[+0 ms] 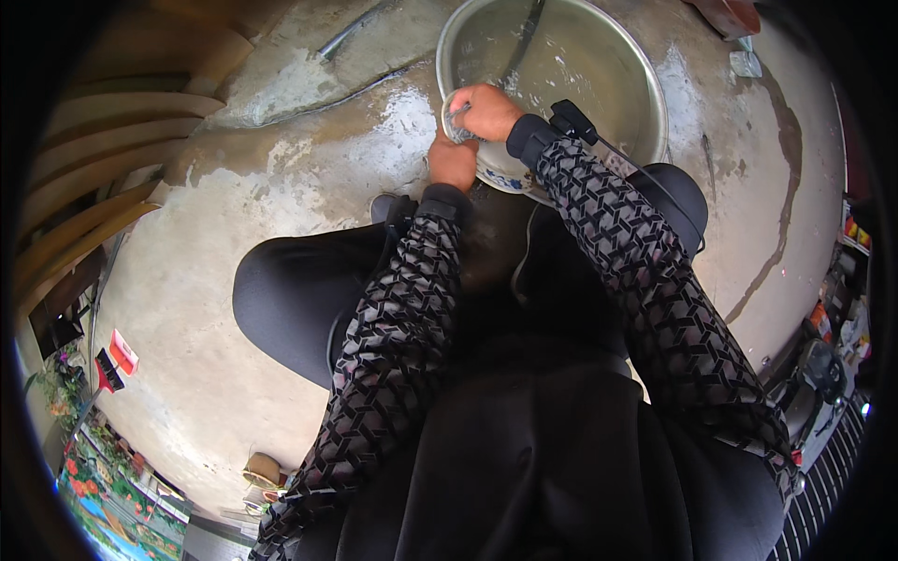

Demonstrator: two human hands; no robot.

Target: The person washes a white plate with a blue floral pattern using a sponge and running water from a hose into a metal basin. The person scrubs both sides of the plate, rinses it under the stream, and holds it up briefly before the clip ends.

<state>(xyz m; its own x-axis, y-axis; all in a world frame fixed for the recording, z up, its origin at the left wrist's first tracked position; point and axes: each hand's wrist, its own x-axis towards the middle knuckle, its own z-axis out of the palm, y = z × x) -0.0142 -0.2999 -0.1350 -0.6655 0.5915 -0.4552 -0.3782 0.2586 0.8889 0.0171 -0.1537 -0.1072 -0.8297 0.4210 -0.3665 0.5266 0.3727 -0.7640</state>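
Observation:
My left hand point(452, 163) grips the near-left edge of a patterned enamel basin point(504, 181), whose rim overlaps the near side of a large metal tub. My right hand point(489, 114) is closed around a grey scouring pad point(460, 126), pressed against the same edge, just above my left hand. The large metal tub point(657, 91) holds cloudy water, with a dark hose point(523, 49) running into it. Both wrists carry dark bands with small black devices. How much of the patterned basin sits inside the tub is hidden by my right hand and sleeve.
A metal pipe point(351, 31) lies on the wet concrete floor beyond the tub on the left. A clear plastic cup point(745, 64) stands at the far right near a reddish container point(729, 15). A red dustpan point(123, 352) and a broom point(109, 372) are at the lower left.

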